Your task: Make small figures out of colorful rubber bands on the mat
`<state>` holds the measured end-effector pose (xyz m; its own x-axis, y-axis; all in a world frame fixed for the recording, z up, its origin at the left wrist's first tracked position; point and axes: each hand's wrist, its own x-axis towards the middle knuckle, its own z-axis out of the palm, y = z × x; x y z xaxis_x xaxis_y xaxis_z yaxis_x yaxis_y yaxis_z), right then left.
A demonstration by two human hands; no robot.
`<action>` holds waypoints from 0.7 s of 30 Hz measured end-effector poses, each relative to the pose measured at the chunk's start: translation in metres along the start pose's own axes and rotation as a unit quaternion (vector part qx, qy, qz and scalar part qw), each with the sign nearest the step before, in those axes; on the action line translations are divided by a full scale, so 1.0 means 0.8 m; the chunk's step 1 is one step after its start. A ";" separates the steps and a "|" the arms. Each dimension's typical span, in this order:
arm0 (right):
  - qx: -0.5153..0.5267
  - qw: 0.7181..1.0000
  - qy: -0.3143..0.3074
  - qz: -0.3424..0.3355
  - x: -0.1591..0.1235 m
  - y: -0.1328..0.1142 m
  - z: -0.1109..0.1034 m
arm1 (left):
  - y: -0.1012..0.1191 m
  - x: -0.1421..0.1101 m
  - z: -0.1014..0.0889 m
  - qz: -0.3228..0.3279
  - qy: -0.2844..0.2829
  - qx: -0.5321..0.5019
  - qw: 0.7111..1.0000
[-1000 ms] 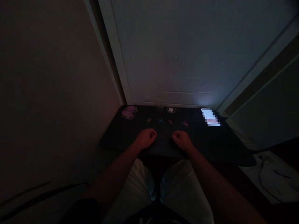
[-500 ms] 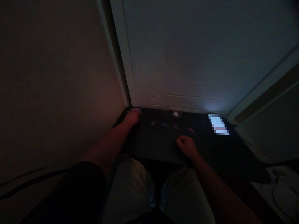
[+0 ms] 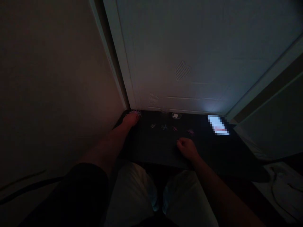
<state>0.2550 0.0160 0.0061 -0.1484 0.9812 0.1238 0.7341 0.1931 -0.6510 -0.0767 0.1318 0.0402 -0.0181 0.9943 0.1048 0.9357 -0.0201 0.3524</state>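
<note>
In the dim light, my left hand (image 3: 131,119) reaches to the far left corner of the dark table (image 3: 151,148). Its fingers are bent down at a loose pile of thin, pinkish-purple pieces (image 3: 136,112); whether one is between the fingertips is hidden. Near the front edge rests my right hand (image 3: 187,147), curled into a fist with its inside out of sight. Beyond that fist lie small separate groups of thin pieces: a pale group (image 3: 153,125), a whitish group (image 3: 163,126), a pink group (image 3: 175,128) and a purple-pink group (image 3: 191,132).
A lit phone (image 3: 218,125), pixelated, lies at the right of the table. Along the back stand a clear container (image 3: 164,110) and a small round dish (image 3: 176,116) with a white square in it. A white panel (image 3: 180,37) rises behind, and a wall (image 3: 59,78) bounds the left side.
The view has shifted slightly, so the table items appear a little further left. My left hand stays at the pile, and my right fist keeps its place on the table.
</note>
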 end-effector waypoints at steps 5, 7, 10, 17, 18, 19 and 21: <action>0.006 1.000 0.000 0.013 -0.001 -0.002 -0.002 | -0.010 -0.002 -0.006 0.009 -0.004 0.010 1.000; 0.001 1.000 0.002 0.011 -0.001 -0.002 -0.002 | -0.015 -0.002 -0.009 0.011 0.007 -0.020 1.000; -0.004 1.000 0.005 0.005 -0.001 -0.001 -0.002 | -0.020 -0.007 -0.012 0.006 0.032 -0.066 0.997; 0.018 1.000 0.012 0.007 -0.002 -0.001 -0.001 | -0.017 -0.033 -0.016 0.005 0.137 -0.140 0.981; 0.016 1.000 0.012 0.004 -0.002 -0.001 -0.001 | -0.015 -0.039 -0.015 0.005 0.142 -0.158 0.977; 0.014 1.000 0.012 0.002 -0.002 -0.001 -0.001 | -0.012 -0.045 -0.013 0.007 0.147 -0.180 0.973; 0.006 1.000 0.007 -0.001 -0.002 -0.002 -0.001 | -0.002 -0.060 -0.008 0.012 0.147 -0.233 0.961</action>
<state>0.2550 0.0138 0.0075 -0.1401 0.9808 0.1356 0.7261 0.1948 -0.6594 -0.0793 0.0837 0.0404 -0.1609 0.9220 0.3523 0.6785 -0.1559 0.7178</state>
